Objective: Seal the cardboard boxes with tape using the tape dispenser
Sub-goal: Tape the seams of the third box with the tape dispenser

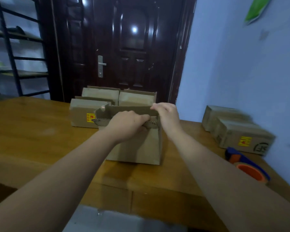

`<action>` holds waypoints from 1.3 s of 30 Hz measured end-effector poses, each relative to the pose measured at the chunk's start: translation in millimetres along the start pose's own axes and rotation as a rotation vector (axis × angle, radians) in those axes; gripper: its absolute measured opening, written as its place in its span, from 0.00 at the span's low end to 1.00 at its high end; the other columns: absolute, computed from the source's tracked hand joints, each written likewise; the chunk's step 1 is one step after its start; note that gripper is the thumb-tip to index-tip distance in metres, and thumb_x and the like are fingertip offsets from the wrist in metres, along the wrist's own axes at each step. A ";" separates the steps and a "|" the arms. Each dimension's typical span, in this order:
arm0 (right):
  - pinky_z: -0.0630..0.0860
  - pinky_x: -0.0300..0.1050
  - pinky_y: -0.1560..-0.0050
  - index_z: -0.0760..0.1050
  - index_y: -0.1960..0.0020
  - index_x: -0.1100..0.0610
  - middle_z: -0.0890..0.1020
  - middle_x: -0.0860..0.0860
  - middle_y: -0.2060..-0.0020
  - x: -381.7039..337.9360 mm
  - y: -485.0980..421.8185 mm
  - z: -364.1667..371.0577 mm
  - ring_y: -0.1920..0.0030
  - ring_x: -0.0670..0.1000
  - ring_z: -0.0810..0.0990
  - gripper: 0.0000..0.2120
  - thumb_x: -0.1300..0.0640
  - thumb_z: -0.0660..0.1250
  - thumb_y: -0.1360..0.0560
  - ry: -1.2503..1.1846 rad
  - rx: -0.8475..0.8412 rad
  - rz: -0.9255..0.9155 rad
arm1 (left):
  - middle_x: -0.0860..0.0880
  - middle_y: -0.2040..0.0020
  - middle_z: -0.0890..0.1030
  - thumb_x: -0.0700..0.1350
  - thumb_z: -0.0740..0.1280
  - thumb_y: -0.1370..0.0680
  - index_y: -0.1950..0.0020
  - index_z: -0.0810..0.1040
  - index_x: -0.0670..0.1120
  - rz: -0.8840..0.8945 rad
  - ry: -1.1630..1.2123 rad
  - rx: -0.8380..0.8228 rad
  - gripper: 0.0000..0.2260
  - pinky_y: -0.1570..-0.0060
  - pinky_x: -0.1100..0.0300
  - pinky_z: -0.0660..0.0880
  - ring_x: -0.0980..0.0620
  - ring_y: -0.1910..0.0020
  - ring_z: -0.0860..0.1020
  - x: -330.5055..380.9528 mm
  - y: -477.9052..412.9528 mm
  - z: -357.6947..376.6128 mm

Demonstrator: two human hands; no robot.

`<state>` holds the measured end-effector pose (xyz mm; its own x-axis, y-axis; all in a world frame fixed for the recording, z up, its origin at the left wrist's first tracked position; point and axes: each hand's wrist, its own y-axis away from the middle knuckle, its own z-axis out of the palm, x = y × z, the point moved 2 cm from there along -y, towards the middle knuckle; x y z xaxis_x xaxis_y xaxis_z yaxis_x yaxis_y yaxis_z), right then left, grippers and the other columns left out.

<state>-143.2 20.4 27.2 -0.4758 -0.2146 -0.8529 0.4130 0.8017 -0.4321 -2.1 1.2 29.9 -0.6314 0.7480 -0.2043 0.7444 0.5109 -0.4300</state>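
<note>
Open tabletop (32, 134) at left; boxes (136, 98) behind, tape dispenser (248, 166) at right

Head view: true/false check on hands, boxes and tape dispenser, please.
1. The left hand and right hand both hold flaps of the centre box. True.
2. The tape dispenser is in the right hand. False: it lies on the table at the right, and no hand touches it.
3. The centre box is taped shut. False: its flaps are up and no tape shows on it.
4. More boxes stand behind the centre box, toward the door. True.
</note>
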 end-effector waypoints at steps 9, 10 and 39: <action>0.65 0.45 0.44 0.79 0.39 0.55 0.75 0.50 0.43 37.6 15.9 -128.8 0.45 0.51 0.69 0.17 0.63 0.58 0.23 0.163 -0.129 0.395 | 0.49 0.54 0.79 0.46 0.57 0.19 0.47 0.73 0.49 0.270 -0.036 0.035 0.07 0.60 0.56 0.74 0.46 0.54 0.79 118.5 -34.4 3.2; 0.65 0.45 0.44 0.78 0.38 0.55 0.73 0.50 0.43 38.5 15.7 -136.7 0.45 0.51 0.69 0.19 0.65 0.55 0.23 0.207 -0.123 0.380 | 0.49 0.54 0.79 0.46 0.57 0.19 0.46 0.73 0.48 0.276 -0.039 0.039 0.07 0.61 0.57 0.72 0.45 0.53 0.79 128.4 -36.6 2.6; 0.80 0.47 0.56 0.69 0.31 0.50 0.80 0.54 0.47 100.6 27.6 -171.1 0.52 0.54 0.81 0.18 0.61 0.57 0.19 -0.474 0.011 0.380 | 0.65 0.47 0.73 0.49 0.67 0.24 0.30 0.62 0.58 -0.525 1.265 0.343 0.25 0.51 0.68 0.68 0.69 0.51 0.71 110.7 -11.0 47.9</action>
<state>-312.5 116.4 -20.4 0.1028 -0.1417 -0.9846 0.4950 0.8658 -0.0729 -90.6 58.0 -30.1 -0.0596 0.4687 0.8814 0.2822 0.8548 -0.4355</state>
